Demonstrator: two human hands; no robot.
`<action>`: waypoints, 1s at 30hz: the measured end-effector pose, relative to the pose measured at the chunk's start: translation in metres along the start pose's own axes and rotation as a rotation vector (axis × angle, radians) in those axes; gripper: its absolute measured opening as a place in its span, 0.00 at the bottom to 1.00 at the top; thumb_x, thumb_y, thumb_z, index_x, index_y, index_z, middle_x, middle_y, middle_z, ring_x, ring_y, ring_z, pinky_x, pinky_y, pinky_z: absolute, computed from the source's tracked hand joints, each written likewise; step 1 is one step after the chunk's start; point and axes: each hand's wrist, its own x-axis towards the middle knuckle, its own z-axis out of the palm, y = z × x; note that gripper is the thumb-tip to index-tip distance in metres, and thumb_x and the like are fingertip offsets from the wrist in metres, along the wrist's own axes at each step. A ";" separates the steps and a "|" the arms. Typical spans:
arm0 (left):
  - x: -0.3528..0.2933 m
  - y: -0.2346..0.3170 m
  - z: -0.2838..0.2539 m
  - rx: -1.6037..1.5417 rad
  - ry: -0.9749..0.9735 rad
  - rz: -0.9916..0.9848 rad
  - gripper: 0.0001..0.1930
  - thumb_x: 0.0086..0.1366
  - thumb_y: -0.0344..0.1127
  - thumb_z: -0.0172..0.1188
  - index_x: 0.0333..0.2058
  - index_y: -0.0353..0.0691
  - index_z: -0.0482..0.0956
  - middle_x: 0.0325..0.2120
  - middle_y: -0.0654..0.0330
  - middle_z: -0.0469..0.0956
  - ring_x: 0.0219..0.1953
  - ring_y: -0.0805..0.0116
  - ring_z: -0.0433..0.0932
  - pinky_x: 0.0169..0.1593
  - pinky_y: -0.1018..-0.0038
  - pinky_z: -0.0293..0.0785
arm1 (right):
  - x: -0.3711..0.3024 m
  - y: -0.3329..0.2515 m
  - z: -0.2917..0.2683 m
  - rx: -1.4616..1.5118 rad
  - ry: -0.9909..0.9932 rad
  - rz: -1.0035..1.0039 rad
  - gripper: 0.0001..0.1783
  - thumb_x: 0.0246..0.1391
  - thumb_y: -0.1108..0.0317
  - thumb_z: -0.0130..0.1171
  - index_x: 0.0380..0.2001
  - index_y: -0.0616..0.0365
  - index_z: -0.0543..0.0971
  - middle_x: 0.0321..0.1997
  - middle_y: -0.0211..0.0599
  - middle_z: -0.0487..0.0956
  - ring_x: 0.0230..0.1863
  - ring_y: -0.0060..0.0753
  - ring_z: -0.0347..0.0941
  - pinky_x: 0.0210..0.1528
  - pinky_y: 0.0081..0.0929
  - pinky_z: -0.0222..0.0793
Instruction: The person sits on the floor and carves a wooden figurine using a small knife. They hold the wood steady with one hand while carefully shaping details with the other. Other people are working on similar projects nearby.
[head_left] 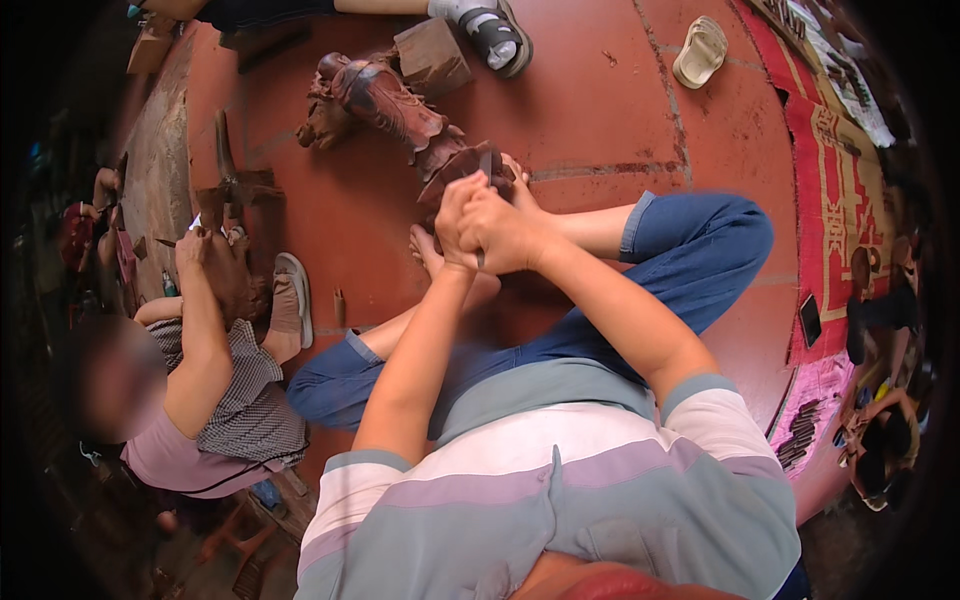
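A dark reddish-brown carved wooden statue (385,100) lies tilted on the tiled floor, its flared base toward me. Between my bare feet, that base (455,172) sits just beyond my hands. My left hand (455,222) and my right hand (507,232) are closed together, one against the other, around a slim carving tool. A narrow grey blade (486,160) shows above the fingers at the base. Most of the tool is hidden by my hands, so its exact kind cannot be made out.
A wooden block (432,55) props the statue's far side. To the left, another person (215,400) works on wood with a tool in hand. A beige sandal (700,52) lies at the far right, near a red patterned mat (835,200) bearing a phone (810,320) and several tools (800,435).
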 end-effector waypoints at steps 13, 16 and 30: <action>-0.019 0.015 -0.004 0.051 -0.070 -0.062 0.16 0.54 0.16 0.63 0.43 0.32 0.79 0.42 0.57 0.79 0.43 0.69 0.80 0.48 0.78 0.77 | -0.007 -0.011 -0.006 0.035 -0.065 0.060 0.04 0.29 0.71 0.60 0.09 0.56 0.76 0.16 0.37 0.75 0.24 0.41 0.71 0.38 0.36 0.68; 0.001 0.020 -0.009 -0.002 -0.036 -0.047 0.10 0.57 0.26 0.62 0.39 0.39 0.81 0.39 0.58 0.81 0.40 0.65 0.83 0.41 0.73 0.79 | 0.007 -0.005 -0.008 0.052 -0.085 0.199 0.02 0.29 0.70 0.60 0.12 0.56 0.80 0.17 0.40 0.77 0.24 0.42 0.74 0.39 0.38 0.70; 0.012 0.018 -0.008 -0.127 -0.043 -0.155 0.13 0.59 0.21 0.55 0.42 0.31 0.79 0.42 0.55 0.79 0.46 0.66 0.79 0.49 0.74 0.77 | 0.012 0.000 -0.009 0.079 0.031 0.022 0.07 0.31 0.69 0.63 0.11 0.56 0.75 0.18 0.37 0.75 0.27 0.42 0.72 0.39 0.37 0.66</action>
